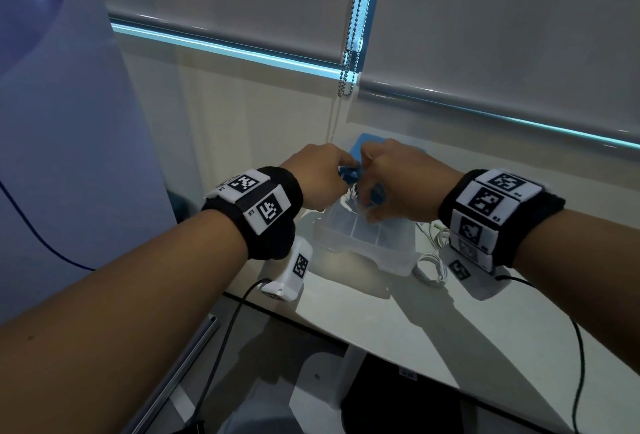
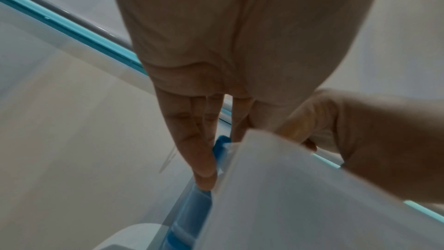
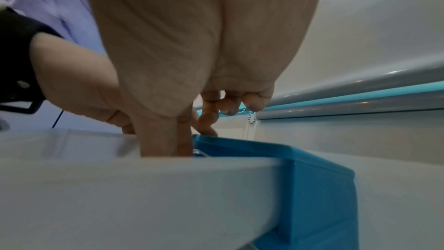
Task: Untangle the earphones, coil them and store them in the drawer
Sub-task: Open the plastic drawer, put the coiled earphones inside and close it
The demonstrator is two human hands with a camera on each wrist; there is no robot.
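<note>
Nearest the viewer, a loose white cable [image 1: 431,267] lay on the table [image 1: 398,316], just beside the pulled-out translucent drawer [image 1: 363,236]; whether it was another set of earphones I could not tell. Above the drawer's far end, the left hand [image 1: 317,174] and right hand [image 1: 398,180] met, fingers curled around a small white bundle, probably the earphones [image 1: 349,196], though the exact grip was hidden. Beyond stood the blue drawer housing [image 3: 288,159]. Judging by this, coiling looked done or nearly so, and storing remained, then closing the drawer
</note>
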